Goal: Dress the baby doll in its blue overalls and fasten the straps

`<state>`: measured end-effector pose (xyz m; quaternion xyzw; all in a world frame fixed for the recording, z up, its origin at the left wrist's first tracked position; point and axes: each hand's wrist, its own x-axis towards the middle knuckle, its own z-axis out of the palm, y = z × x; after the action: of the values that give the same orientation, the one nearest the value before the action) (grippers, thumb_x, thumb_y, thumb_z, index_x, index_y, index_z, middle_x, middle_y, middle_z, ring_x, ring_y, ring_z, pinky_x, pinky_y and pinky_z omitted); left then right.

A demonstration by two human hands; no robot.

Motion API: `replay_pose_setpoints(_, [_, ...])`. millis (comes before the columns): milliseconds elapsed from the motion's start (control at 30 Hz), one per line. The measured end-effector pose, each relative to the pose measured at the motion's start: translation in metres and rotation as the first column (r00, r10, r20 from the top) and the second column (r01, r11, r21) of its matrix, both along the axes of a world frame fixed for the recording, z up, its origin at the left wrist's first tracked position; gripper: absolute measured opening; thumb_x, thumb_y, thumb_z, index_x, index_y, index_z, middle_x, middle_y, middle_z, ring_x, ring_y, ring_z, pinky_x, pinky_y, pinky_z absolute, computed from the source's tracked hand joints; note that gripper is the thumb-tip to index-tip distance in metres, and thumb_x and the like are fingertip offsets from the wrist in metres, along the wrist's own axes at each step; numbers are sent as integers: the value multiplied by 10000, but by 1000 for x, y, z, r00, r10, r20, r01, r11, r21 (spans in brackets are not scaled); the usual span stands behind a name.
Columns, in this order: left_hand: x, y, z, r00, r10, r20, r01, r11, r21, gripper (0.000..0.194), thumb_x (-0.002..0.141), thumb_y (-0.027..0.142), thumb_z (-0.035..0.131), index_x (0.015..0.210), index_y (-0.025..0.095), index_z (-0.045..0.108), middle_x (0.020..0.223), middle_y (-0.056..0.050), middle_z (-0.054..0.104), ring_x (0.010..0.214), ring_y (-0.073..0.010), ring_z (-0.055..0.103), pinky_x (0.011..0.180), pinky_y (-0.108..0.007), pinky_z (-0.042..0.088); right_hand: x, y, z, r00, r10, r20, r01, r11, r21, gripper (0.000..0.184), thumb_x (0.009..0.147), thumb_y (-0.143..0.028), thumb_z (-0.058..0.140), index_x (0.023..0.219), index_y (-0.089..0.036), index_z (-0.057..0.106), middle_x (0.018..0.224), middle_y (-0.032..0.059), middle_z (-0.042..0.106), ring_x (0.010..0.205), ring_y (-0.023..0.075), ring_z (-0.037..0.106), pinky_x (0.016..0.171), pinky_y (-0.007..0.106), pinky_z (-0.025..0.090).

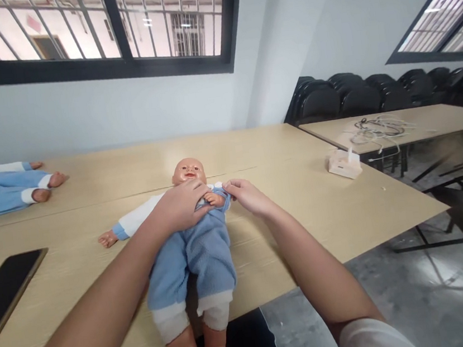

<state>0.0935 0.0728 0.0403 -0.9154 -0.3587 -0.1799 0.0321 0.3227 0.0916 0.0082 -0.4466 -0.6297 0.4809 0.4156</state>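
A baby doll (189,171) lies on its back, head toward the wall and legs over the table's near edge. It wears a blue and white outfit (209,249). Across the doll's chest is my left hand (182,205), fingers and thumb curled around the doll near its small bare hand (215,199); the exact hold is partly hidden. My right hand (247,195) pinches the blue-edged sleeve (227,199) beside that small hand. The doll's other arm (135,218) stretches out to the left in its white sleeve.
Another doll (9,186) in blue lies at the far left. A phone (7,291) rests at the near left of the table (286,206). Toward the right stand a tissue box (344,165) and a second table with tangled cables (382,128). Black chairs (319,101) line the wall.
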Motion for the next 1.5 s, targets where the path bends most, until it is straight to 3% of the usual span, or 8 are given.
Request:
replay_pose_setpoints(167, [7,-1,-1,1000,-3,19,2,999,35,395,894,523,679,1152,228,626,1093,-90,636,995,-265,631,776,-355,504,-2,6,-9,994,58,-89,-63,996,-58,419,842,-607,665,762,-197,632,700,-10,606,686,158,513,688,292,404])
replay_pose_setpoints(267, [11,-2,-2,1000,-1,26,0,999,38,274,941,465,623,1068,225,662,1031,-79,642,955,-249,633,784,-357,503,-4,4,-9,986,78,-148,-89,994,-67,426,833,-618,683,783,-196,646,745,3,630,717,163,528,709,295,417])
replay_pose_setpoints(500, [-4,2,10,992,6,124,5,996,-88,292,980,460,537,1113,225,647,1095,-78,685,1072,-265,630,868,-381,506,12,-2,8,951,264,-162,-289,944,-158,396,834,-529,745,733,-197,554,611,-67,408,553,103,296,553,267,218])
replay_pose_setpoints(733, [-7,2,13,994,-40,98,47,996,-77,238,970,403,553,1115,234,639,1070,-75,698,1049,-265,628,857,-371,498,11,-2,8,941,332,-71,-339,926,-164,439,866,-573,708,701,-196,555,600,-67,363,555,107,258,553,278,179])
replay_pose_setpoints(1000, [-11,0,24,992,-104,74,116,977,-177,226,932,334,570,1116,238,658,1065,-62,668,1041,-250,615,882,-355,472,11,1,-1,876,244,-415,-358,906,-224,323,784,-421,841,778,-174,633,729,-20,548,642,98,421,607,237,340])
replay_pose_setpoints(1100, [-14,-1,30,984,-156,85,170,969,-180,232,901,285,589,1115,242,667,1080,-59,658,1053,-244,604,908,-351,459,19,7,-4,857,264,-443,-405,876,-263,283,834,-397,807,830,-168,641,808,-3,585,545,56,324,493,208,268])
replay_pose_setpoints(1233, [-14,-8,36,976,-208,65,215,969,-123,181,878,233,586,1033,238,678,1063,-57,648,1025,-231,596,895,-338,454,23,11,-4,843,283,-458,-439,853,-282,297,881,-411,761,830,-172,592,677,-60,430,483,40,108,414,202,76])
replay_pose_setpoints(1500, [10,-35,38,963,-264,-64,262,964,-34,92,809,134,586,827,190,656,922,-55,634,806,-195,580,701,-318,446,7,20,-25,922,103,-374,-208,945,-251,378,859,-457,733,712,-199,499,556,-103,234,478,63,76,419,214,50])
